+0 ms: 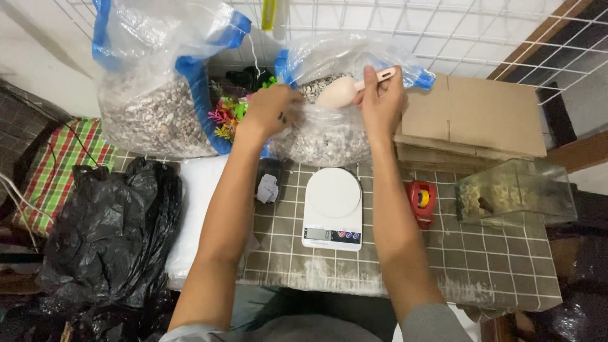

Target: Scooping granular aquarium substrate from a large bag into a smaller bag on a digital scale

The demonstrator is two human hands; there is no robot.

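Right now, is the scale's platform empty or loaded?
Empty: the white kitchen scale has a bare round platform; the right hand holds the scoop at the gravel bag.

Head camera, looking down, close over table (506,266).

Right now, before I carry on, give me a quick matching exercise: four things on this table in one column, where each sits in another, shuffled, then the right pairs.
Things:
1. scoop
2. kitchen scale
3. black plastic bag
4. clear tank

Places:
A. far left of the table
B. right side, beside the red tape measure
C. in the right hand, over the smaller gravel bag
D. on the tiled top between the two forearms

Pairs: 1-C, 2-D, 3-A, 4-B. The left hand grips that same bag's rim.
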